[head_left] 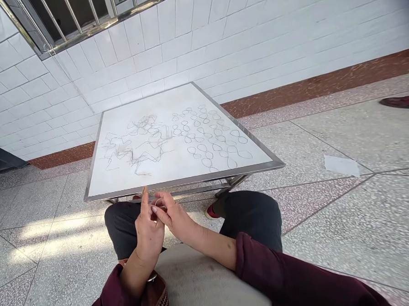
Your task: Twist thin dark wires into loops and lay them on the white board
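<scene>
Maroon sleeves (266, 277); left hand (149, 233) and right hand (173, 216) pinch closed on something too fine to identify; looped strands (204, 139) lie on table (184, 97) ahead.

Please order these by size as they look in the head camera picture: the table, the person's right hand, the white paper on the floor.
Largest to smallest:
1. The table
2. The right hand
3. The white paper

The hand looks bigger, but it is nearer the camera, so its real size against the paper is unsure.

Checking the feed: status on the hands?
Left hand and right hand meeting at fingertips, hold too fine to tell. Looped dark strands on white tabletop. Nothing in the way.
</scene>
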`<state>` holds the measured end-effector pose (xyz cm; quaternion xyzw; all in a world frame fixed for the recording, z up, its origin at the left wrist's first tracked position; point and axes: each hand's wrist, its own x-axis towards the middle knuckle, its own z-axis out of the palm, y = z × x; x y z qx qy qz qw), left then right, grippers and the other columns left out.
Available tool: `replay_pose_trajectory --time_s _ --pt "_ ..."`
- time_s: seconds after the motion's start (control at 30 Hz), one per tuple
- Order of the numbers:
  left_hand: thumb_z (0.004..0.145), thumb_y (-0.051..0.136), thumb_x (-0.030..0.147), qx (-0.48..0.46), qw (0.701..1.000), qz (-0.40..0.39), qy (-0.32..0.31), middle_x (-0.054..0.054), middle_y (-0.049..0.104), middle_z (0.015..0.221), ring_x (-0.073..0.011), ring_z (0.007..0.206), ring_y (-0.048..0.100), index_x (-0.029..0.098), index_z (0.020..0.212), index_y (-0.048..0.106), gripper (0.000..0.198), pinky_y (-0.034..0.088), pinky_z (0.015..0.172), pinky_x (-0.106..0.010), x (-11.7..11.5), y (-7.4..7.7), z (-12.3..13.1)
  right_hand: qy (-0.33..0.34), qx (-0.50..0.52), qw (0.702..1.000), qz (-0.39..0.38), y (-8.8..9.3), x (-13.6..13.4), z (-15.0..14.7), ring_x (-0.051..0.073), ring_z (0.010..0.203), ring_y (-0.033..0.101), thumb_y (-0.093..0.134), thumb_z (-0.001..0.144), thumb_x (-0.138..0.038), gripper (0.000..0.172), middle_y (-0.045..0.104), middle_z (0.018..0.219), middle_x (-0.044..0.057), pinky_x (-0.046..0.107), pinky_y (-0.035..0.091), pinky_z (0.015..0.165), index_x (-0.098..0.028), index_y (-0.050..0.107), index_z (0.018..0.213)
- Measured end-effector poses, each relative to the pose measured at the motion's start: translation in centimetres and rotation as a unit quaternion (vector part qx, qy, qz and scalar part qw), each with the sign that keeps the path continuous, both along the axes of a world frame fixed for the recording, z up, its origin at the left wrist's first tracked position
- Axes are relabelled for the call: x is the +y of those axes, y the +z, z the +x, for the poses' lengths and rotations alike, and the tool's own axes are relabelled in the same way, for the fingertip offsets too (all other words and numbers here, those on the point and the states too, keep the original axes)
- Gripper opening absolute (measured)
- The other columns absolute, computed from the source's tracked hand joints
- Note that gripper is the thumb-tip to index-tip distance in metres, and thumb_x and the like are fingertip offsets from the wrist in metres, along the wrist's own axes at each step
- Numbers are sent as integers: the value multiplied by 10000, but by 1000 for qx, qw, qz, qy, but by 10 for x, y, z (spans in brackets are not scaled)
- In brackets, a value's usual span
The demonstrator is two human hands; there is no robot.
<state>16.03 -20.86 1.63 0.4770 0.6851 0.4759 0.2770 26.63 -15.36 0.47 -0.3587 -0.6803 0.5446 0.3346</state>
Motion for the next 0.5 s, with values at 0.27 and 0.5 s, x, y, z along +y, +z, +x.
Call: replay_pose_trajectory --time_s 0.27,0.5 --pt "885 617 316 -53 999 11 0 -12 718 865 -205 800 681 283 1461 448 601 520 772 -325 0 -1 1 6 -23 999 26 0 1 2 229 914 701 467 988 -304 228 727 977 79 402 530 794 -208 460 1194" --pt "770 742 273 -268 963 -8 -42 38 646 695 -147 618 614 176 1541 255 917 542 643 -296 0 13 -7 14 67 994 -85 9 19 22 202 943 662 476 972 -511 341 686 1114 93 331 535 754 -210 583 1089"
